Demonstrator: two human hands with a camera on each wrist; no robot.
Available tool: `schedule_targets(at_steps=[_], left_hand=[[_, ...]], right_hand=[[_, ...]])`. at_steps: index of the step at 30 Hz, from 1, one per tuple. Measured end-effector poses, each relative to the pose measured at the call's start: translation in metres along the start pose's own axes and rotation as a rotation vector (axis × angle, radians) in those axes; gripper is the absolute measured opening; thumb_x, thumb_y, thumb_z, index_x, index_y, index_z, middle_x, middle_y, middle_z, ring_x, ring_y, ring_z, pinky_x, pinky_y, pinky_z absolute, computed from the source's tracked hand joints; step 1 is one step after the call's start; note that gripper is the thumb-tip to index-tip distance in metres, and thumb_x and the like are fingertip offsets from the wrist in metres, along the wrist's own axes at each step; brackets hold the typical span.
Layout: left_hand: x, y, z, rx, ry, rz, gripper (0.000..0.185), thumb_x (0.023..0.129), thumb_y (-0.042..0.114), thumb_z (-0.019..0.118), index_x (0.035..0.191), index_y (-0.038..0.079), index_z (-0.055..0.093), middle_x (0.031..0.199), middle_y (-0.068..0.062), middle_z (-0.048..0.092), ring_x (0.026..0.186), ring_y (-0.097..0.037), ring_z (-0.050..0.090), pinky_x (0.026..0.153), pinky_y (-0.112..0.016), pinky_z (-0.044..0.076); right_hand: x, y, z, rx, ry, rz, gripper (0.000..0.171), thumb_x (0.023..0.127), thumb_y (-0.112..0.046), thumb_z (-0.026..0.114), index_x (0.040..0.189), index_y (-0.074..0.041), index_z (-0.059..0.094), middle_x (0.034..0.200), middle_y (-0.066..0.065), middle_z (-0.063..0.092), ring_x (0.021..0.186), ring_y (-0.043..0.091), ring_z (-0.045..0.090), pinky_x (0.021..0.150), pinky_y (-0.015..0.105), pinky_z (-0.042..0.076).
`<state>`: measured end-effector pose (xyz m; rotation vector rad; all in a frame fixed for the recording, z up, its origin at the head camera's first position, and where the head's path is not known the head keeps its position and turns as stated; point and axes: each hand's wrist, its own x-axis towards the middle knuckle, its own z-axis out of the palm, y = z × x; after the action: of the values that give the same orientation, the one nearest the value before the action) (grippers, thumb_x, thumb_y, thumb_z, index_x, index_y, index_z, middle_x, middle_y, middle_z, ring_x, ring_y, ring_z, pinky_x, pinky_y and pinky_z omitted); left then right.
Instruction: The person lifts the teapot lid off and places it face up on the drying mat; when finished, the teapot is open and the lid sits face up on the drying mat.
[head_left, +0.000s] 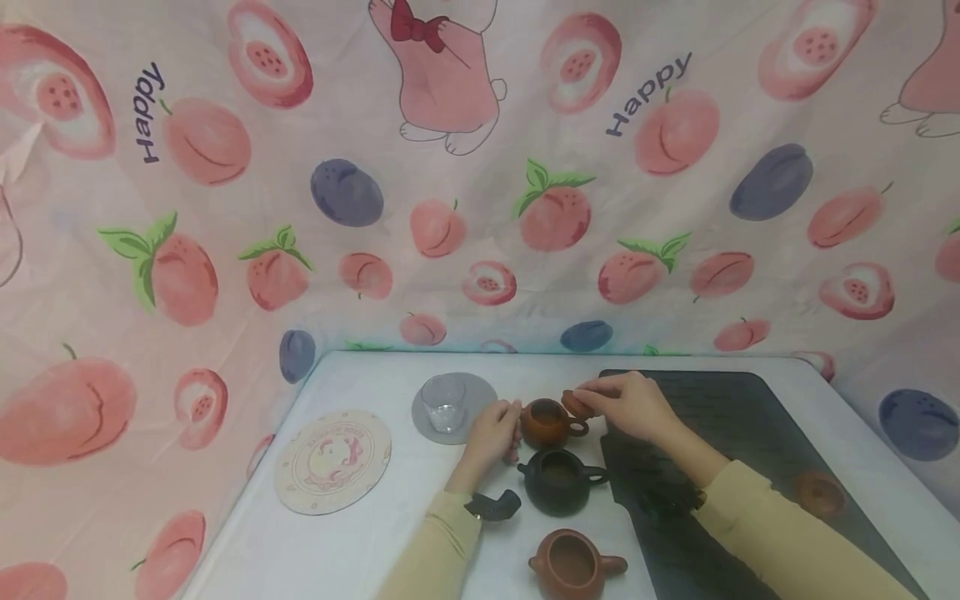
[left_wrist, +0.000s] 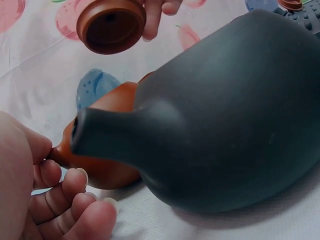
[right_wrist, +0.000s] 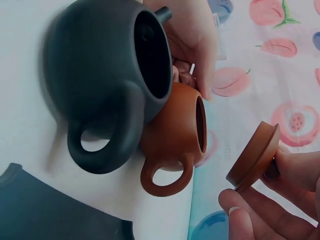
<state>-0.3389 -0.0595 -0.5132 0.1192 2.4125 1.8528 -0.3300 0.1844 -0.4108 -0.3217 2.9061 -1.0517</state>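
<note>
A small orange-brown clay teapot stands lidless on the white table. My left hand pinches its spout between thumb and forefinger. In my right hand is a matching teapot lid, held by its knob beside the pot's handle and tilted, its hollow underside showing in the left wrist view. A black teapot without a lid stands just nearer, partly hiding the orange-brown one in the left wrist view. Nearest the front is a reddish-brown teapot, also open at the top.
At the back, a clear glass cup stands on a grey round mat. A patterned round mat lies at the left. On the right, a dark tray bears a reddish-brown lid. Fruit-printed cloth hangs behind the table.
</note>
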Motion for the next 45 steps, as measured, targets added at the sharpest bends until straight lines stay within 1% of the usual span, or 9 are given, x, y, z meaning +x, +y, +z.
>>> schedule_targets(at_steps=[6,9,13,16,23,26,32,39,45], left_hand=[[-0.001,-0.001,0.000,0.006,-0.005,-0.010,0.043,0.110,0.041,0.047,0.085,0.008,0.058,0.068,-0.003,0.057,0.047,-0.018,0.059,0.046,-0.030,0.051],[-0.001,-0.001,0.000,0.000,-0.005,-0.022,0.042,0.110,0.041,0.047,0.085,0.009,0.058,0.068,-0.003,0.057,0.047,-0.018,0.059,0.046,-0.030,0.051],[-0.001,0.001,0.000,0.005,0.000,-0.016,0.043,0.110,0.040,0.046,0.084,0.008,0.057,0.068,-0.003,0.057,0.047,-0.018,0.059,0.046,-0.030,0.051],[-0.001,0.002,0.000,0.006,0.001,-0.006,0.042,0.110,0.040,0.046,0.085,0.008,0.057,0.067,-0.003,0.057,0.047,-0.017,0.058,0.046,-0.030,0.051],[-0.002,0.001,0.001,-0.030,0.004,0.001,0.041,0.110,0.040,0.047,0.087,0.007,0.057,0.067,-0.002,0.055,0.047,-0.015,0.056,0.047,-0.031,0.052],[-0.002,0.001,0.001,-0.037,0.005,0.000,0.042,0.109,0.041,0.048,0.087,0.007,0.057,0.067,-0.002,0.055,0.046,-0.015,0.056,0.047,-0.031,0.052],[-0.002,0.001,0.002,-0.039,0.011,-0.002,0.041,0.109,0.041,0.048,0.089,0.007,0.059,0.068,-0.003,0.056,0.047,-0.015,0.056,0.047,-0.032,0.053],[-0.003,0.001,0.002,-0.029,0.020,0.001,0.039,0.110,0.039,0.047,0.091,0.007,0.060,0.068,-0.003,0.056,0.047,-0.015,0.056,0.047,-0.032,0.054],[-0.002,0.000,0.002,-0.014,0.018,0.009,0.040,0.110,0.039,0.046,0.090,0.007,0.059,0.068,-0.003,0.056,0.047,-0.015,0.057,0.047,-0.031,0.053]], right_hand=[[-0.003,0.006,-0.001,0.016,0.011,0.011,0.045,0.097,-0.052,0.067,0.123,-0.016,0.076,0.111,0.004,0.075,0.099,0.025,0.068,0.077,0.042,0.057],[-0.003,0.008,-0.001,0.023,0.015,0.014,0.048,0.097,-0.054,0.067,0.123,-0.014,0.075,0.113,0.006,0.075,0.102,0.027,0.069,0.078,0.044,0.057],[-0.004,0.008,-0.002,0.033,0.027,0.012,0.049,0.097,-0.054,0.068,0.123,-0.014,0.075,0.113,0.006,0.075,0.105,0.028,0.069,0.080,0.045,0.057],[-0.005,0.007,-0.001,0.080,0.020,0.022,0.046,0.097,-0.052,0.068,0.122,-0.014,0.075,0.112,0.006,0.075,0.105,0.027,0.070,0.080,0.044,0.058],[-0.008,0.007,0.003,0.292,-0.039,0.055,0.042,0.099,-0.042,0.070,0.123,-0.008,0.073,0.108,0.006,0.075,0.094,0.022,0.071,0.078,0.046,0.057],[-0.009,0.008,0.003,0.325,-0.037,0.055,0.042,0.099,-0.039,0.070,0.124,-0.005,0.072,0.108,0.007,0.075,0.093,0.022,0.072,0.078,0.048,0.057],[-0.010,0.010,0.003,0.379,-0.045,0.049,0.043,0.100,-0.036,0.070,0.126,-0.002,0.070,0.110,0.010,0.074,0.098,0.024,0.072,0.081,0.050,0.058],[-0.011,0.014,0.006,0.441,-0.050,0.081,0.046,0.099,-0.040,0.070,0.126,-0.003,0.069,0.111,0.010,0.074,0.099,0.026,0.072,0.083,0.047,0.058],[-0.014,0.016,0.010,0.464,-0.044,0.098,0.047,0.100,-0.039,0.069,0.128,-0.001,0.067,0.113,0.011,0.073,0.102,0.028,0.071,0.084,0.045,0.058]])
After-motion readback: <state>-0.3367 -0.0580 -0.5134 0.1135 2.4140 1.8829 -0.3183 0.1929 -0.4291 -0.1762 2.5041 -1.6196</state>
